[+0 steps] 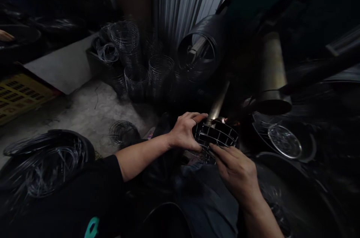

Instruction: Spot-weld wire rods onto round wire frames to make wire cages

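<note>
A small round wire-mesh cage (216, 136) sits in front of me at the middle of the view. My left hand (184, 132) is curled round its left side, thumb under and fingers over the top rim. My right hand (234, 168) reaches in from the lower right, its fingers pressed against the cage's lower front edge. A small glow (224, 120) shows just behind the cage's top edge, next to a metal rod (218, 105) that slants up behind it.
Several stacks of wire rings (146, 69) stand on the concrete floor behind. A dark metal cylinder (202, 45) and a brass-coloured tube (272, 73) rise at the back right. A tub of wire hoops (47, 166) lies at lower left. A yellow crate (19, 93) and another person's hand (5, 36) are at far left.
</note>
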Demonstrator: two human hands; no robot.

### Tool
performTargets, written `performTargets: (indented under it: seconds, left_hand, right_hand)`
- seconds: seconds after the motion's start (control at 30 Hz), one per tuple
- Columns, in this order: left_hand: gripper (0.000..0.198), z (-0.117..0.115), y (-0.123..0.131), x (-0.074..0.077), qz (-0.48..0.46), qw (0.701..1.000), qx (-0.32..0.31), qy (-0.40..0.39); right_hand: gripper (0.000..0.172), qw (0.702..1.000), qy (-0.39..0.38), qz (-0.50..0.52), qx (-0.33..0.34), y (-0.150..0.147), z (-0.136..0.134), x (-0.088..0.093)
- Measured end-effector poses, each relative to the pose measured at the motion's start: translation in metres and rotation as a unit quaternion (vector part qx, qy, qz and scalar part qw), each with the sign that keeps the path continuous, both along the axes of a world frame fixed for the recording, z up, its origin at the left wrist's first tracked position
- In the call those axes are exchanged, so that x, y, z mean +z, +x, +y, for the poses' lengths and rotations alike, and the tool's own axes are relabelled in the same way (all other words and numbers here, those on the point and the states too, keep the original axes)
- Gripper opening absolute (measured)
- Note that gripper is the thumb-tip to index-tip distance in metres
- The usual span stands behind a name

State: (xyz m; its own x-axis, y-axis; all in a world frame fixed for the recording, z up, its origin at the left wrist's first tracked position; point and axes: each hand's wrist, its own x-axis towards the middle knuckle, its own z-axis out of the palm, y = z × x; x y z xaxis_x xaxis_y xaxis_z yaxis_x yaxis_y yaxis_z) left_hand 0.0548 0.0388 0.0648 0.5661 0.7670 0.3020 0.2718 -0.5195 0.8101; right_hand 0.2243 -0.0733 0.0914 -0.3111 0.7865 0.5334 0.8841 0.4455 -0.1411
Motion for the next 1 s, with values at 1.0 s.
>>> performTargets:
  seconds: [1.0]
  left_hand:
    - [0.094, 0.051, 0.036, 0.011, 0.035, 0.997, 0.030, -0.061]
  right_hand:
    - [0.024, 0.950, 0.029, 0.237, -0.203, 0.029, 0.027, 0.007]
